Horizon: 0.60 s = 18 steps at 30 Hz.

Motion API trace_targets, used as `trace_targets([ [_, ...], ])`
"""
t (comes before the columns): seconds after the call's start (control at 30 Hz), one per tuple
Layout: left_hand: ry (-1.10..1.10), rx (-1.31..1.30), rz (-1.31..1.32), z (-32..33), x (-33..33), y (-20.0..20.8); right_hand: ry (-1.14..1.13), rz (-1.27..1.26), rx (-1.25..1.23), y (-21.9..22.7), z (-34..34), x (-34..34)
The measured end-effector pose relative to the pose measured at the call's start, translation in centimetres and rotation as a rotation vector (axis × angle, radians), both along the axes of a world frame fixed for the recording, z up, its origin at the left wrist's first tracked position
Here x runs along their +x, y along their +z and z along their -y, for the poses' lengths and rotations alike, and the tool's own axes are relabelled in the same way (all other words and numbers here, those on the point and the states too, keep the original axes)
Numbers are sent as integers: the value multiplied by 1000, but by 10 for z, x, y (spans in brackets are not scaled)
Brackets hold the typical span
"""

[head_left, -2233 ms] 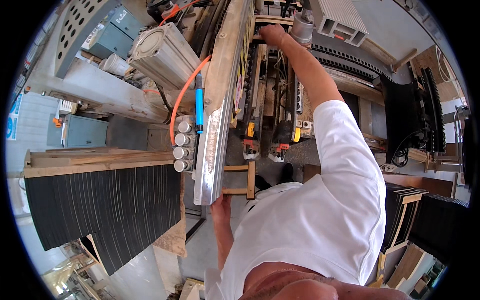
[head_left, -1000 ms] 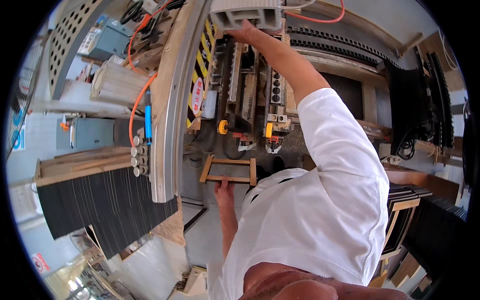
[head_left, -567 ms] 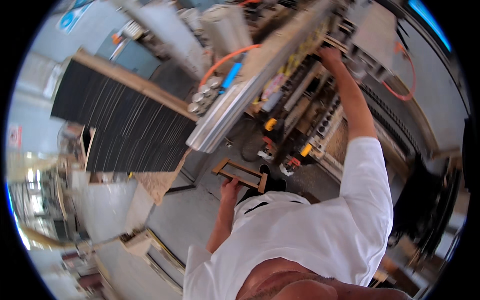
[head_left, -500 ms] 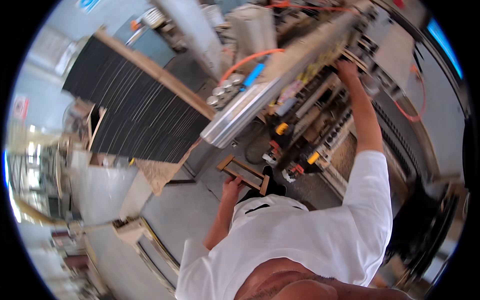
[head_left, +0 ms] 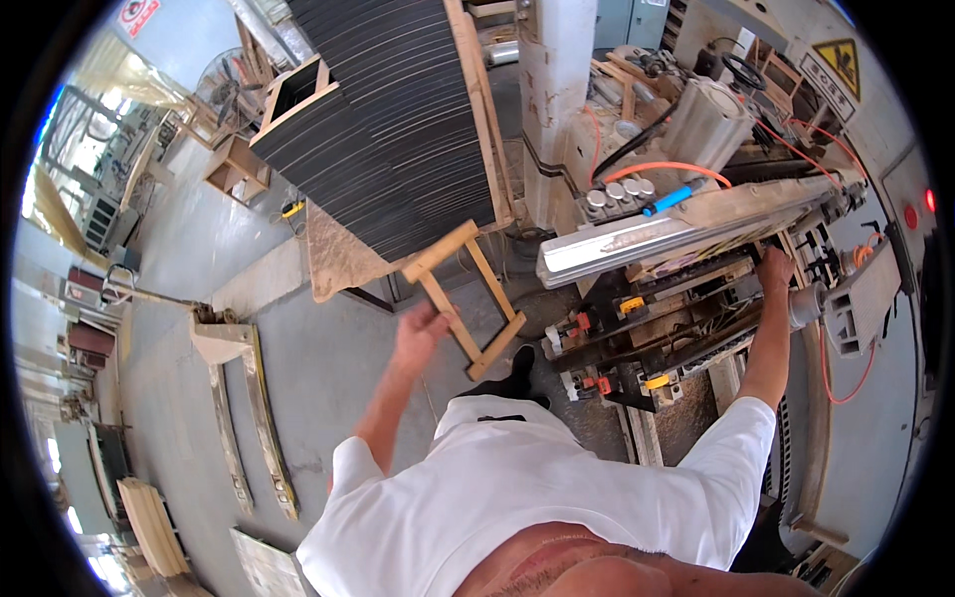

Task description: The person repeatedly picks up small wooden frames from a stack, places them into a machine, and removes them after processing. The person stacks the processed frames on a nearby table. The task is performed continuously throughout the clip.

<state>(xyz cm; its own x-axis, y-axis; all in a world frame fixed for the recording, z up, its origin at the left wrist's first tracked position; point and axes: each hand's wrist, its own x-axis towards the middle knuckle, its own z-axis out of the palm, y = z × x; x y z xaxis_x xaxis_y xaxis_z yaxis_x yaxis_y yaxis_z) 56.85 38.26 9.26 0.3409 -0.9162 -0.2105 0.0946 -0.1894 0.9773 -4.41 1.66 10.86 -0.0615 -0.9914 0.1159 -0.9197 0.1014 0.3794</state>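
My left hand (head_left: 422, 332) is closed on one long rail of a small rectangular wooden frame (head_left: 440, 253), its two end pieces jutting past the rails. The frame is tilted and clear of the floor, in front of a tall stack of dark panels (head_left: 398, 129). My right arm stretches over a woodworking machine (head_left: 686, 343) with parallel dark rails and red and yellow clamp parts. At the far end of these rails, beside a grey cylinder (head_left: 804, 306), my right hand (head_left: 774, 271) is curled; what its fingers hold is hidden.
A metal-faced beam (head_left: 617, 249) crosses above the machine's rails, with an orange hose (head_left: 667, 167) beside it. Left of me, a pallet jack (head_left: 224, 343) rests on the grey floor. A white column (head_left: 553, 90) stands behind the panel stack.
My view has turned, so the machine and stack appear at another angle. The wooden frame in my left hand has been raised and turned. My right hand stays at the machine's far end.
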Motion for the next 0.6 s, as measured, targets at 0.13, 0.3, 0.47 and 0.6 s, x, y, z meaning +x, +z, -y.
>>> trace_targets([
  [0.13, 57, -254, 60, -10, 68, 82, -100, 14, 13, 10, -8, 1],
  [0.3, 284, -508, 111, 0, 182, 191, -87, 34, -152, 37, -24, 2],
  [0.47, 209, -602, 34, 68, 325, 260, 119, 632, -432, 94, -120, 137],
  [0.6, 110, -409, -45, 157, 428, 273, 322, 1044, -564, 88, -211, 232],
])
